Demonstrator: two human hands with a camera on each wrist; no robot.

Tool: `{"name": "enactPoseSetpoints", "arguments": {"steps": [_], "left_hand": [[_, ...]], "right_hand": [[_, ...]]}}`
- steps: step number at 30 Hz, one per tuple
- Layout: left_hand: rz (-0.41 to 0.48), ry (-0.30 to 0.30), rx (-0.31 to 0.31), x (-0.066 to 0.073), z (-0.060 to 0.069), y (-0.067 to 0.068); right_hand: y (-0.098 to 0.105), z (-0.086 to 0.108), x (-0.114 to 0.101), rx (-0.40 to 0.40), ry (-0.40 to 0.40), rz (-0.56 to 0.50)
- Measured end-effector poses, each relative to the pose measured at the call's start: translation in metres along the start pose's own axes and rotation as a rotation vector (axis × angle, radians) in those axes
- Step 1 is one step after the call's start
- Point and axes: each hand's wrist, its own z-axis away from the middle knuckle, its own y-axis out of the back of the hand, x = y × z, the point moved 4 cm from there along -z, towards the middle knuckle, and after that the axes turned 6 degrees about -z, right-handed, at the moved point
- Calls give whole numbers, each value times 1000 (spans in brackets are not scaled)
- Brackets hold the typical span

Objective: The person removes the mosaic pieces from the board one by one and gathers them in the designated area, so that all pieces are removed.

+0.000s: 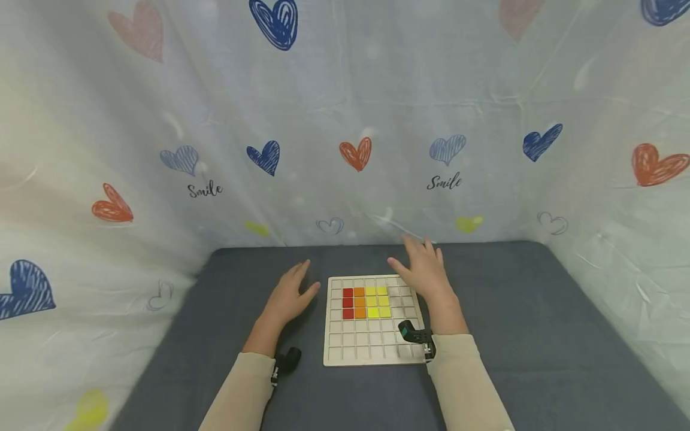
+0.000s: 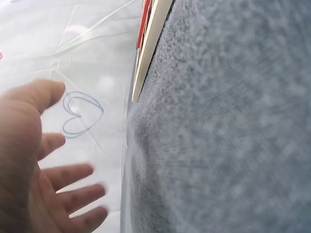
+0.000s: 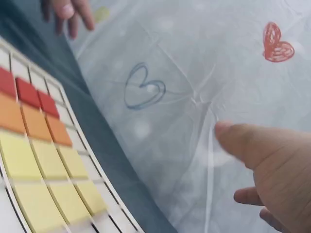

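Note:
A pale square board [image 1: 339,354] with a raised grid lies on the dark grey cloth. Red tiles [image 1: 348,303], orange tiles [image 1: 360,303] and yellow tiles [image 1: 378,302] sit in its cells, side by side in columns. My left hand [image 1: 287,296] hovers left of the board with its fingers spread, holding nothing. Over the board's far right corner is my right hand [image 1: 426,268], fingers apart and likewise holding nothing. In the right wrist view the yellow tiles [image 3: 41,160] are nearest that hand's side.
The grey cloth-covered table [image 1: 517,335] stretches out around the board. A white curtain [image 1: 302,197] printed with hearts hangs along the table's back and sides. Each wrist carries a small black camera, one on the left [image 1: 289,360] and one on the right [image 1: 414,333].

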Motion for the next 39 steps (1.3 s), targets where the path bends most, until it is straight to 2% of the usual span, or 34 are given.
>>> {"name": "enactPoseSetpoints", "arguments": {"steps": [2, 5, 13, 16, 23, 27, 34, 39], "left_hand": [[97, 6, -35, -1, 0, -2], [193, 2, -75, -1, 1, -5], [306, 11, -151, -1, 3, -13], [327, 10, -166, 0, 3, -14], [262, -38, -196, -1, 1, -20], [234, -48, -203, -1, 3, -22], [169, -74, -197, 3, 5, -21], [95, -106, -209, 2, 6, -25]], "right_hand": [[-7, -1, -6, -11, -12, -17], [-19, -2, -16, -45, -11, -47], [-55, -3, -46, -144, 93, -67], [-66, -3, -54, -163, 97, -59], [-87, 0, -59, -202, 110, 37], [-91, 5, -60, -210, 123, 75], [-96, 7, -62, -209, 146, 94], [-101, 7, -61, -193, 132, 90]]}}
